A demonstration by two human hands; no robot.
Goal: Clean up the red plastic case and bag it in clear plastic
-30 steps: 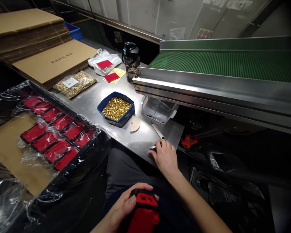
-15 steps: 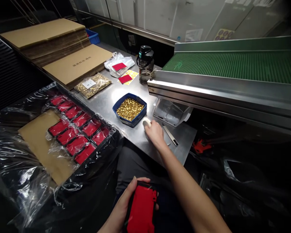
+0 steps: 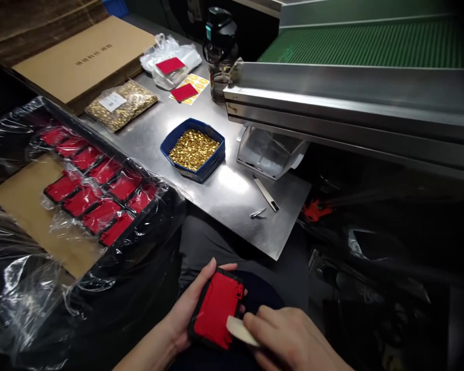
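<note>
My left hand (image 3: 181, 315) holds a red and black plastic case (image 3: 215, 307) over my lap, flat red face up. My right hand (image 3: 294, 337) grips a small pale wedge-shaped scraper (image 3: 239, 331) and presses its edge against the case's lower right corner. On the steel table (image 3: 224, 191) ahead sits a blue tray of small brass parts (image 3: 193, 150). A thin metal blade (image 3: 266, 193) and small tweezers (image 3: 258, 213) lie near the table's front edge.
A black bin lined with clear plastic (image 3: 81, 180) at my left holds several red cases and a cardboard sheet. Flat cartons (image 3: 81, 56), a bag of brass parts (image 3: 119, 104), a dark bottle (image 3: 219, 49) and a green conveyor (image 3: 371, 46) stand behind. A clear plastic box (image 3: 268, 153) sits under the conveyor.
My right hand picked the pale scraper off the table beside the blue tray and brought it down to the red case in my lap. The view tilted downward.
</note>
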